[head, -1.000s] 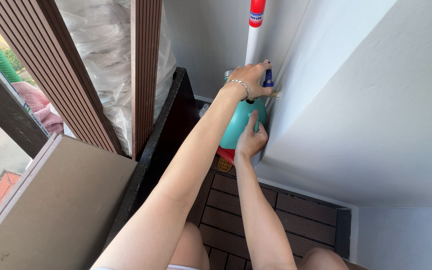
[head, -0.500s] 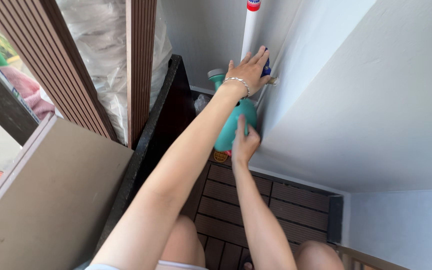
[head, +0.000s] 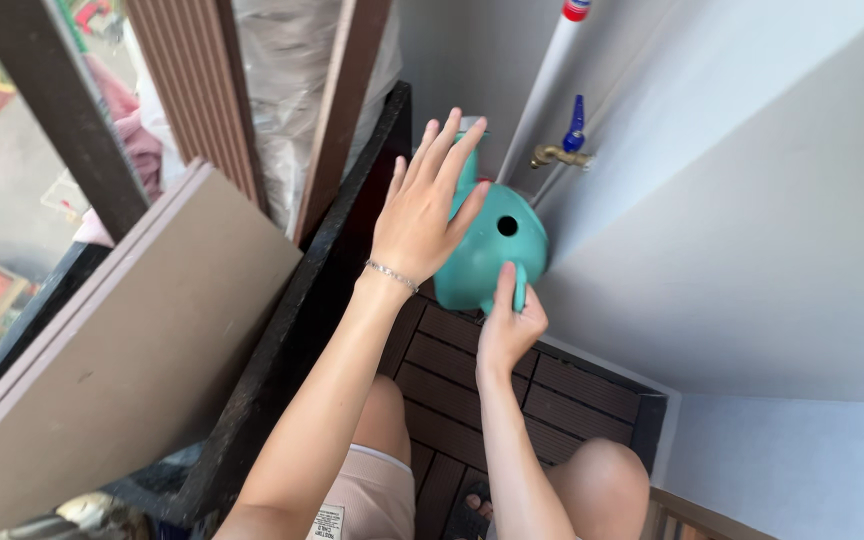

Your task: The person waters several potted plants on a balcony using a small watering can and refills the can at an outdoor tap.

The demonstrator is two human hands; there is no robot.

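Teal watering can [head: 497, 245], round-bodied with a dark fill hole in its top, is held above the brown slatted deck floor [head: 452, 385] in the corner of a narrow balcony, just below and left of the wall tap. In judgement it is kept near the tap because that is where water comes out, and tipped towards the camera so the hole shows.

White walls [head: 752, 220] close the corner on the right. On the left a tan board [head: 122, 340] leans against the dark ledge [head: 297, 320], with brown ribbed slats [head: 197, 90] and clear plastic sheeting [head: 282, 60] behind it. A white pipe [head: 542, 90] runs up the corner.

The left hand [head: 422, 215], a thin bracelet [head: 392, 275] at its wrist, lies flat against the can's left side with fingers spread and straight, not closed on anything; it seems to steady the body rather than carry it. The right hand [head: 507, 325] sits under the can's lower edge, its grip clamped on the teal handle, thumb pointing up along it, which looks like the hold that bears the weight.

The brass tap [head: 562, 150] with a blue lever juts from the wall, well apart from both hands.
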